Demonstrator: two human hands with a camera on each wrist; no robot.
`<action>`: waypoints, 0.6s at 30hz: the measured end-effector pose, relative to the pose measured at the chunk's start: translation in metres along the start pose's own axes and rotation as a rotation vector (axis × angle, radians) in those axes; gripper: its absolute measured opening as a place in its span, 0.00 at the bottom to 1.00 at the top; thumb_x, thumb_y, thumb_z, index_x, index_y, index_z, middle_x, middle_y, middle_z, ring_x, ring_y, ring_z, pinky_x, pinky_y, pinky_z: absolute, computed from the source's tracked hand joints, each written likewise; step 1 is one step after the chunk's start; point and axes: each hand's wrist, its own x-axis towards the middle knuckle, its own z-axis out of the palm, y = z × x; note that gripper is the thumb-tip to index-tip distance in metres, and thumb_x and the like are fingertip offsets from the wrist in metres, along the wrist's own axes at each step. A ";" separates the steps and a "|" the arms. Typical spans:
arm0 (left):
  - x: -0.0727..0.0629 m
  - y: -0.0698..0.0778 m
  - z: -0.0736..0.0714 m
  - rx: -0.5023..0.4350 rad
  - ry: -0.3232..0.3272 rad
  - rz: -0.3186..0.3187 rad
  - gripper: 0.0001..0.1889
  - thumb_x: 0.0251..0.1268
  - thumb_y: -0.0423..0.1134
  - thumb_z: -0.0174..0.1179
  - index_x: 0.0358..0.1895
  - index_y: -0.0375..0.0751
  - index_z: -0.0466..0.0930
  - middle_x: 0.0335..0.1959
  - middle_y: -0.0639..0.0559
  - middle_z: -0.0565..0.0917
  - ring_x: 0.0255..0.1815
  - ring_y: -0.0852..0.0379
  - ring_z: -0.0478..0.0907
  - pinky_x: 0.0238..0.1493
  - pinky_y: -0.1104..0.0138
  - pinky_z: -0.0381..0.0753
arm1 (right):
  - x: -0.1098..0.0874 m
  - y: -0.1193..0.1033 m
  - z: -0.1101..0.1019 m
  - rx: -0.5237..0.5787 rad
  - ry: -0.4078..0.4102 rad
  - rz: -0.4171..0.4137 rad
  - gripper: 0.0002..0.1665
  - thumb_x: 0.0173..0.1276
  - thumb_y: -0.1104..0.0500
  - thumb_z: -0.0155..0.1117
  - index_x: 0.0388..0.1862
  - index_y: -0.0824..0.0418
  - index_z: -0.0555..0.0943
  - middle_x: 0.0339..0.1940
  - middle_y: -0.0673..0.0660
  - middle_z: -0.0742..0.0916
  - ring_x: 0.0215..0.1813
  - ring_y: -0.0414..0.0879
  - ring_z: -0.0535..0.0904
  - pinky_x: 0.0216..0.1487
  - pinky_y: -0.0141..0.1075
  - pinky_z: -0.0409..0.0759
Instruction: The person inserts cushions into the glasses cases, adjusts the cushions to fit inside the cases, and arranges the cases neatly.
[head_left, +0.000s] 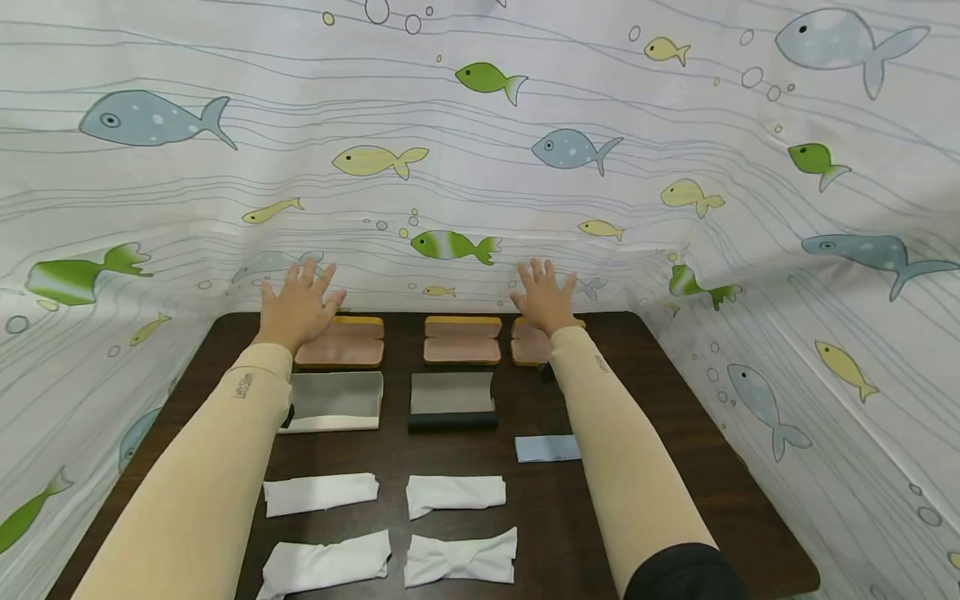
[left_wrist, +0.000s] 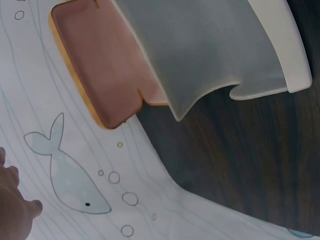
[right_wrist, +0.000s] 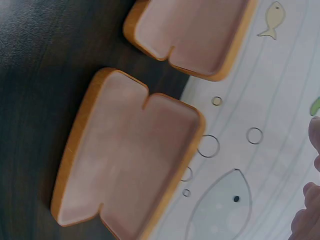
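Note:
My left hand is held out with fingers spread, near the left orange-edged glasses case, which lies open with a pink lining. Likewise spread, my right hand is over the far side of the right glasses case, partly covering it. Between them a matching glasses case also lies open. Neither hand holds anything. Closer in are an open white glasses case with grey lining and an open black one. Only fingertips show at the edges of both wrist views.
Several white folded cloths lie in two rows at the near part of the dark table. A light blue folded cloth sits beside my right forearm. Fish-printed white fabric rises behind the table and along both sides.

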 end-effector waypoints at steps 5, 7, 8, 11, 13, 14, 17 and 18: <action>0.002 0.000 0.004 -0.006 -0.006 0.002 0.39 0.80 0.65 0.30 0.83 0.46 0.45 0.82 0.34 0.43 0.81 0.30 0.38 0.66 0.22 0.35 | 0.002 0.002 0.005 0.027 -0.052 0.013 0.40 0.83 0.40 0.44 0.85 0.50 0.47 0.85 0.58 0.47 0.84 0.59 0.36 0.72 0.74 0.33; 0.003 0.002 0.004 -0.009 -0.007 0.003 0.39 0.80 0.65 0.30 0.83 0.45 0.44 0.82 0.33 0.43 0.81 0.30 0.38 0.66 0.22 0.35 | 0.002 0.003 0.005 0.028 -0.062 0.015 0.40 0.83 0.39 0.44 0.85 0.50 0.46 0.85 0.58 0.47 0.84 0.59 0.35 0.72 0.74 0.32; 0.003 0.002 0.004 -0.010 -0.012 0.005 0.39 0.80 0.65 0.30 0.83 0.45 0.44 0.82 0.33 0.43 0.80 0.30 0.38 0.66 0.22 0.35 | 0.002 0.004 0.005 0.026 -0.065 0.016 0.41 0.83 0.39 0.44 0.85 0.50 0.46 0.85 0.58 0.47 0.84 0.59 0.35 0.72 0.74 0.32; 0.004 0.003 0.002 -0.018 -0.023 0.010 0.40 0.80 0.66 0.29 0.83 0.45 0.43 0.82 0.33 0.42 0.80 0.29 0.36 0.66 0.22 0.34 | 0.001 0.004 0.004 0.021 -0.065 0.018 0.41 0.83 0.39 0.44 0.85 0.49 0.46 0.85 0.58 0.47 0.84 0.60 0.35 0.72 0.74 0.33; 0.004 0.004 0.001 -0.019 -0.022 0.012 0.39 0.81 0.65 0.29 0.83 0.45 0.43 0.82 0.33 0.42 0.80 0.29 0.37 0.66 0.22 0.35 | 0.001 0.004 0.003 0.026 -0.061 0.013 0.41 0.83 0.39 0.45 0.85 0.49 0.46 0.85 0.58 0.47 0.84 0.59 0.35 0.72 0.74 0.33; 0.004 0.004 0.000 -0.017 -0.021 0.013 0.39 0.81 0.65 0.29 0.83 0.45 0.43 0.82 0.32 0.43 0.80 0.29 0.37 0.65 0.22 0.35 | 0.001 0.004 0.003 0.034 -0.058 0.009 0.41 0.82 0.39 0.45 0.85 0.49 0.47 0.85 0.58 0.47 0.84 0.59 0.35 0.71 0.75 0.33; 0.005 0.007 0.000 -0.010 -0.016 0.016 0.38 0.81 0.64 0.31 0.83 0.45 0.44 0.82 0.32 0.44 0.80 0.28 0.39 0.65 0.21 0.36 | 0.001 0.004 0.003 0.034 -0.057 0.005 0.41 0.82 0.38 0.45 0.85 0.47 0.47 0.85 0.57 0.47 0.84 0.59 0.34 0.72 0.74 0.33; 0.005 0.008 0.000 -0.010 -0.017 0.018 0.38 0.81 0.64 0.31 0.83 0.45 0.44 0.82 0.32 0.44 0.80 0.28 0.39 0.65 0.21 0.36 | 0.000 0.004 0.003 0.035 -0.058 0.007 0.41 0.82 0.38 0.44 0.85 0.48 0.47 0.85 0.57 0.47 0.84 0.59 0.34 0.71 0.75 0.33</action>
